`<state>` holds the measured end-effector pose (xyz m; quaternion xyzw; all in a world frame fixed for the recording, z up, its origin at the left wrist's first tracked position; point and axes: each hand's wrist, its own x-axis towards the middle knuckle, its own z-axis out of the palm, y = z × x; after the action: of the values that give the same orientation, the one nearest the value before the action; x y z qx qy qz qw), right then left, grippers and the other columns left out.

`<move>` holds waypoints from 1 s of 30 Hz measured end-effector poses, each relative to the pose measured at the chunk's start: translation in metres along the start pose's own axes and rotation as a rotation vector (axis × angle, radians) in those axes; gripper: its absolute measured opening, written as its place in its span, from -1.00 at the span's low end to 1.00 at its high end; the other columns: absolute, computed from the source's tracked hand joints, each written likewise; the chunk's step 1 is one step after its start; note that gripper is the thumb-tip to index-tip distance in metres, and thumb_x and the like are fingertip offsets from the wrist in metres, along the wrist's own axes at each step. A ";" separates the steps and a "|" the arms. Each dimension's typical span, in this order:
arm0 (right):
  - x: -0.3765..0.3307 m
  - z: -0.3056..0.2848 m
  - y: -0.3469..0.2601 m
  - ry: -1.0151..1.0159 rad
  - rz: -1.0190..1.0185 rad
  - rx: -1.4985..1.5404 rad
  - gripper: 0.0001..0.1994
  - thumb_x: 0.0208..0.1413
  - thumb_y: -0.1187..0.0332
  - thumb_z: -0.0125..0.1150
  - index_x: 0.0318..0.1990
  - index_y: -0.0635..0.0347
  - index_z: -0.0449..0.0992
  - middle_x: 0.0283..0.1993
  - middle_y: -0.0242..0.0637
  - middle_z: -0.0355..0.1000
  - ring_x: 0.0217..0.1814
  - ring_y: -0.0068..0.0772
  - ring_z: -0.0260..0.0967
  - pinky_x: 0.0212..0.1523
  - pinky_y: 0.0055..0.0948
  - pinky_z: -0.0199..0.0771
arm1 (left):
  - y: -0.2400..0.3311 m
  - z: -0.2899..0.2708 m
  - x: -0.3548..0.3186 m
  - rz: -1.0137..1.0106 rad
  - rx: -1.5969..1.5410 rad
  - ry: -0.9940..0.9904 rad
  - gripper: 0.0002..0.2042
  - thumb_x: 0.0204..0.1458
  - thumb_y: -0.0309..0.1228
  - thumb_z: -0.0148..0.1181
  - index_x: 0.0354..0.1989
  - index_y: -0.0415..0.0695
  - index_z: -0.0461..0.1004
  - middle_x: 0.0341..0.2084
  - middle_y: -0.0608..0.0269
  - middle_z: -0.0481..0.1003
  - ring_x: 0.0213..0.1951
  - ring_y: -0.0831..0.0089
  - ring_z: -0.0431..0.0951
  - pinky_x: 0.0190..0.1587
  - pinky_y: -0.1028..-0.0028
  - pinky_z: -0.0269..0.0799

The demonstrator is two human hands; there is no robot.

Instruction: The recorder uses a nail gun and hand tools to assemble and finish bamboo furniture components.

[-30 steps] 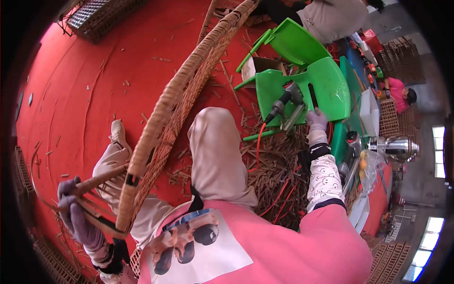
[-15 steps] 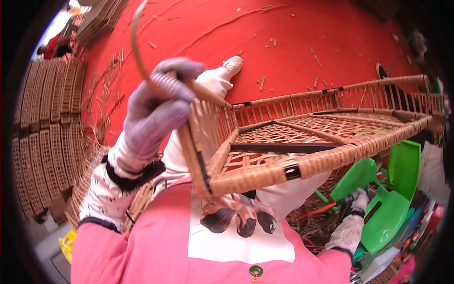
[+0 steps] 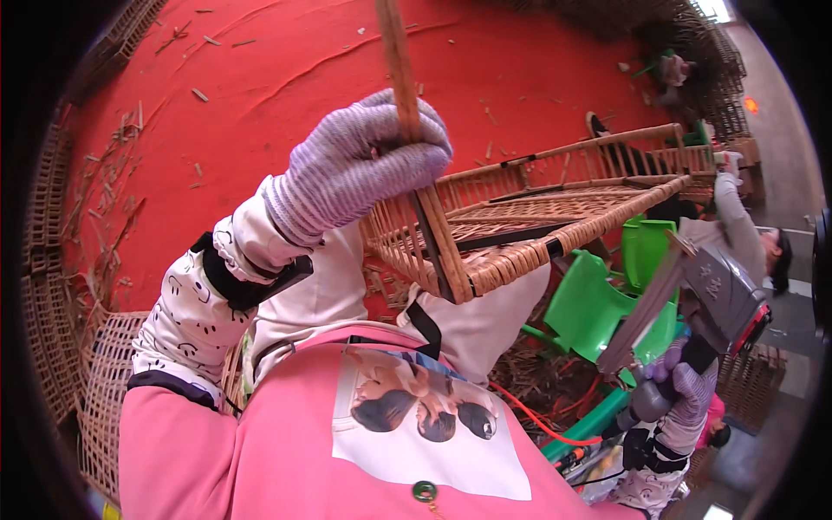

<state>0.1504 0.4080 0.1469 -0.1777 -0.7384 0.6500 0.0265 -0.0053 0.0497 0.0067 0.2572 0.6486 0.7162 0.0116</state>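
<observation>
In the centre of the frame the left hand [image 3: 364,165], in a lilac knitted glove, was closed around a long flat tan cane strip [image 3: 400,69] that rose past the top edge and ran down over the near corner of a shallow rectangular woven wicker tray [image 3: 555,217]. The wicker tray lay tilted across the person's lap, stretching from mid-frame toward the upper right, its braided rim turned toward the camera; its open-weave bottom showed nothing lying inside. It looked light but stiff, its thick rim and corner posts the firm places to hold, whereas the thin slats of its walls would likely crack under a hard squeeze. The cane strip seemed springy and liable to splinter, best pinched close to where it met the rim. At lower right the right hand [image 3: 680,390], gloved the same way, was wrapped around the handle of a grey pneumatic nail gun [image 3: 719,295] with a long metal magazine, held just beside a green plastic stool [image 3: 598,303]. An orange air hose [image 3: 537,416] trailed over cane scraps. Stacks of flat woven panels [image 3: 52,251] lined the left edge of the red floor [image 3: 260,104].
</observation>
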 end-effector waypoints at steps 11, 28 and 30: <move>0.005 0.112 -0.054 -0.371 -0.085 -0.843 -0.44 -0.20 0.41 0.37 -0.02 0.36 0.25 -0.26 -0.18 0.37 -0.30 -0.41 0.39 -0.42 -0.49 0.47 | -0.007 -0.003 0.001 0.160 0.030 -0.017 -0.90 -0.04 -0.48 0.19 -0.38 -0.25 0.46 -0.49 0.28 0.41 -0.42 0.52 0.43 -0.36 0.50 0.36; 0.012 0.145 -0.059 -0.514 0.075 -0.926 -0.52 -0.14 0.52 0.24 0.00 0.33 0.25 -0.18 -0.20 0.36 -0.22 -0.51 0.36 -0.38 -0.61 0.44 | -0.006 -0.004 -0.006 0.017 0.145 0.045 -0.88 -0.07 -0.30 0.23 -0.38 -0.02 0.53 -0.40 0.49 0.48 -0.28 0.55 0.48 0.06 0.14 0.02; 0.008 0.148 -0.064 -0.512 0.092 -0.942 -0.53 -0.13 0.53 0.23 0.00 0.32 0.26 -0.17 -0.21 0.35 -0.20 -0.52 0.36 -0.37 -0.63 0.44 | -0.007 -0.003 -0.005 0.035 0.142 0.041 -0.88 -0.07 -0.30 0.23 -0.38 -0.01 0.53 -0.40 0.49 0.48 -0.27 0.54 0.49 0.08 0.07 -0.02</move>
<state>0.0889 0.2638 0.1847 -0.0381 -0.9243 0.2716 -0.2655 -0.0045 0.0464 -0.0013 0.2539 0.6934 0.6736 -0.0327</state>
